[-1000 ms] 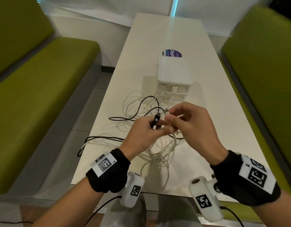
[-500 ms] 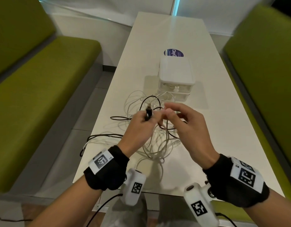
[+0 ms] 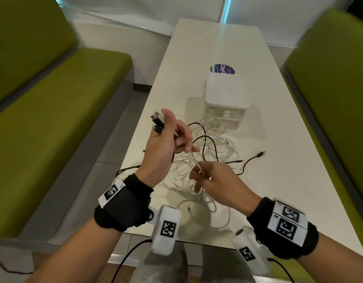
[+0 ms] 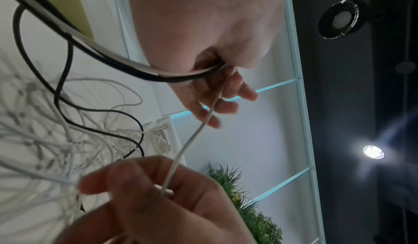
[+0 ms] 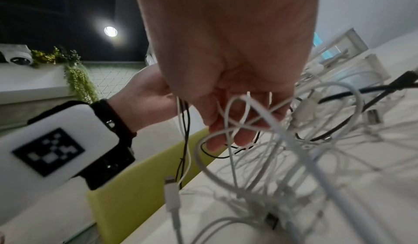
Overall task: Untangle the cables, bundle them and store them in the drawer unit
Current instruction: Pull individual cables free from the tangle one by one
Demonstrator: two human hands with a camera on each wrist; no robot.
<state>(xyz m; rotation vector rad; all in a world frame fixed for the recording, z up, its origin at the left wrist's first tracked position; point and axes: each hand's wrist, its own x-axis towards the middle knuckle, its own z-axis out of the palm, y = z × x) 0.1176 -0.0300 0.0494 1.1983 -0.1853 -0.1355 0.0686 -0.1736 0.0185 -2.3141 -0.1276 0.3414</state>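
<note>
White and black cables [image 3: 205,158] lie in a loose tangle on the pale surface [image 3: 299,160], just in front of the small white drawer unit [image 3: 225,92], whose drawers look closed from the head view. The left hand [image 3: 164,144] is raised above the heap, gripping dark plug ends [image 3: 157,121] at its top while a white cable [image 3: 194,158] runs through its fingers down to the right hand [image 3: 213,176], which pinches that strand lower down. A loose black lead [image 3: 250,160] trails off to the right.

From the left wrist, the white cable [image 4: 192,138] stretches straight between the curled left fingers [image 4: 226,94] and the right hand's pinch [image 4: 162,190]; black cable [image 4: 108,58] enters the left grip too.

From the right wrist, white loops [image 5: 248,122] cross the right fingers [image 5: 226,137] and fall into the heap; a white plug [image 5: 172,194] dangles below.

Untangling looks to be the step in hand, with nothing bundled or stored yet. Next, I judge, the taut strand needs drawing out slowly, following it through the crossings rather than tugging, since a hard pull could tighten knots.
</note>
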